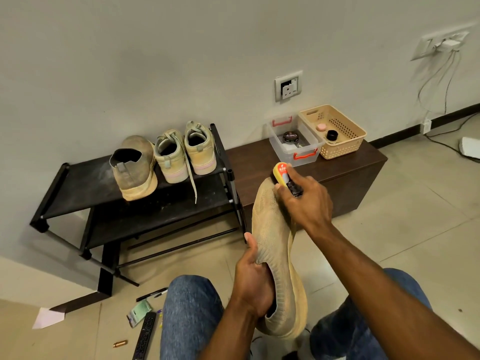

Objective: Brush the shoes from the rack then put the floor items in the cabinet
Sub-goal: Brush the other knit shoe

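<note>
A tan knit slip-on shoe (275,245) is held up between my knees, toe pointing away. My left hand (253,279) grips its heel opening, thumb on the upper. My right hand (304,201) grips a yellow-and-black shoe brush (284,175), its bristles pressed on the shoe's toe. On the top shelf of the black shoe rack (78,188) stand a dusty matching slip-on (133,168) and a pair of pale lace-up sneakers (185,150). On the floor at lower left lie a black remote (144,336), a black pen (152,294), a green packet (139,311), a small copper-coloured cylinder (120,343) and a pink paper (48,318).
A low dark wooden cabinet (345,167) stands right of the rack against the wall. On it sit a clear box (293,141) holding a polish tin and a beige basket (335,131) with small jars. Cables hang from wall sockets at right. My jeans-clad knees fill the bottom.
</note>
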